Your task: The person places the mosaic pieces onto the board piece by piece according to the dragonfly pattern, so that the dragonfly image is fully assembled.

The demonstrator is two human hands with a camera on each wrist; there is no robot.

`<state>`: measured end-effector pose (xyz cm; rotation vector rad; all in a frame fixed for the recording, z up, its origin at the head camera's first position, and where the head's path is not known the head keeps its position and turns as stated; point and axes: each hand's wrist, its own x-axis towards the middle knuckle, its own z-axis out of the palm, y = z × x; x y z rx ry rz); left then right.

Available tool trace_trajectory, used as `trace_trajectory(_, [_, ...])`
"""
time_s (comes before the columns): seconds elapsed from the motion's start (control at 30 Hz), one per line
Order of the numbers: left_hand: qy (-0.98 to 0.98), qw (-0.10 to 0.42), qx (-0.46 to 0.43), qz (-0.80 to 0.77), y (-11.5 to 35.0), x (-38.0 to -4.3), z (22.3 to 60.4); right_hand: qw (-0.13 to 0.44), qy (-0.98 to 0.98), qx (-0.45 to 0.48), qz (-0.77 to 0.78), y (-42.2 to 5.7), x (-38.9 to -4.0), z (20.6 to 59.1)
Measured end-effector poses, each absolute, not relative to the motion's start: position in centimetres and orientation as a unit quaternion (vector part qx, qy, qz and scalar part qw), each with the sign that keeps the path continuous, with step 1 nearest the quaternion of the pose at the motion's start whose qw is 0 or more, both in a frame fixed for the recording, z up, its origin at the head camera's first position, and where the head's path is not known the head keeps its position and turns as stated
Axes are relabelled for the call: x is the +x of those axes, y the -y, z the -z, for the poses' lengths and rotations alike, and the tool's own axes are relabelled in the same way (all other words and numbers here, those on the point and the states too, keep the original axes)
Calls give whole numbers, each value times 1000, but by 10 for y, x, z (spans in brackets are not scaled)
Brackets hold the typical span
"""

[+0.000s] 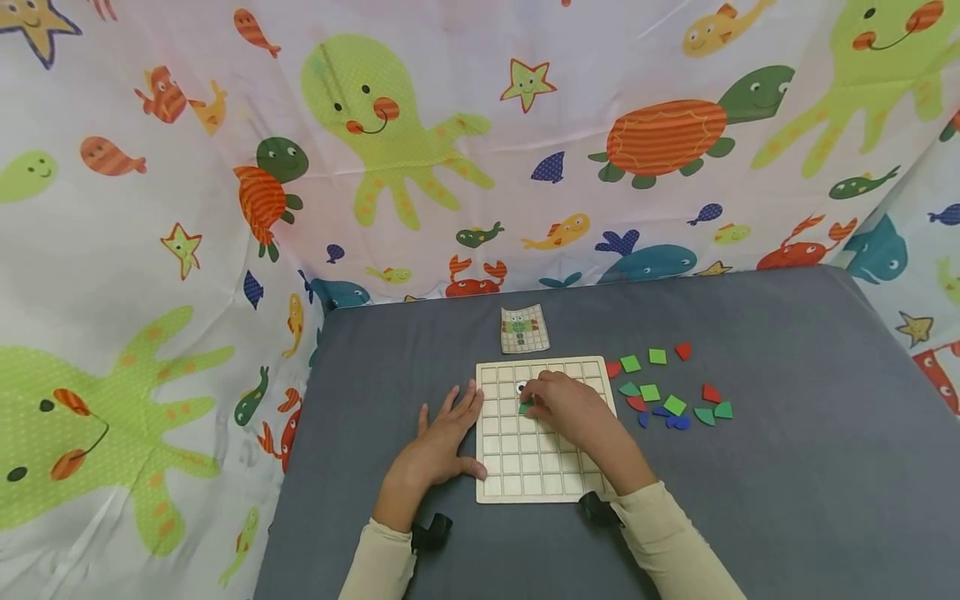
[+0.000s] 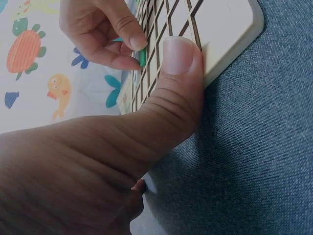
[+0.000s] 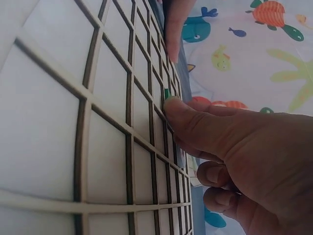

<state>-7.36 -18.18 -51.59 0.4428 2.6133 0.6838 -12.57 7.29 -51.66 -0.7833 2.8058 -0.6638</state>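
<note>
A pale wooden grid board point(image 1: 517, 485) lies on the grey cloth in the head view. My left hand point(image 1: 438, 442) rests at the board's left edge, fingers spread; the left wrist view has its thumb point(image 2: 166, 93) on the rim. Over the upper part of the grid, my right hand point(image 1: 573, 408) pinches a small green tile point(image 1: 524, 408) between thumb and fingers, down at the board surface. The green tile point(image 3: 167, 93) is mostly covered by the thumb in the right wrist view. A white tile with a black eye dot point(image 1: 521, 387) sits just above it, partly hidden by the fingers.
Behind the board lies a pattern card point(image 1: 525, 330) with a coloured figure on a grid. Loose tiles lie right of the board: green squares point(image 1: 657, 357), red pieces point(image 1: 683, 352), blue pieces point(image 1: 678, 423) and dark green pieces point(image 1: 705, 416). A sea-animal curtain point(image 1: 465, 92) hangs behind.
</note>
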Motion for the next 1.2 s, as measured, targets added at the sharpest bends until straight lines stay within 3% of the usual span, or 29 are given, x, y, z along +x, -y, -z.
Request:
trace_trajectory(0.47, [-935, 202, 158, -246, 183, -74, 514, 77, -928, -225, 286, -103, -119, 510])
trace_trajectory(1.2, [-933, 204, 156, -251, 182, -73, 516, -2, -955, -51, 291, -225, -101, 506])
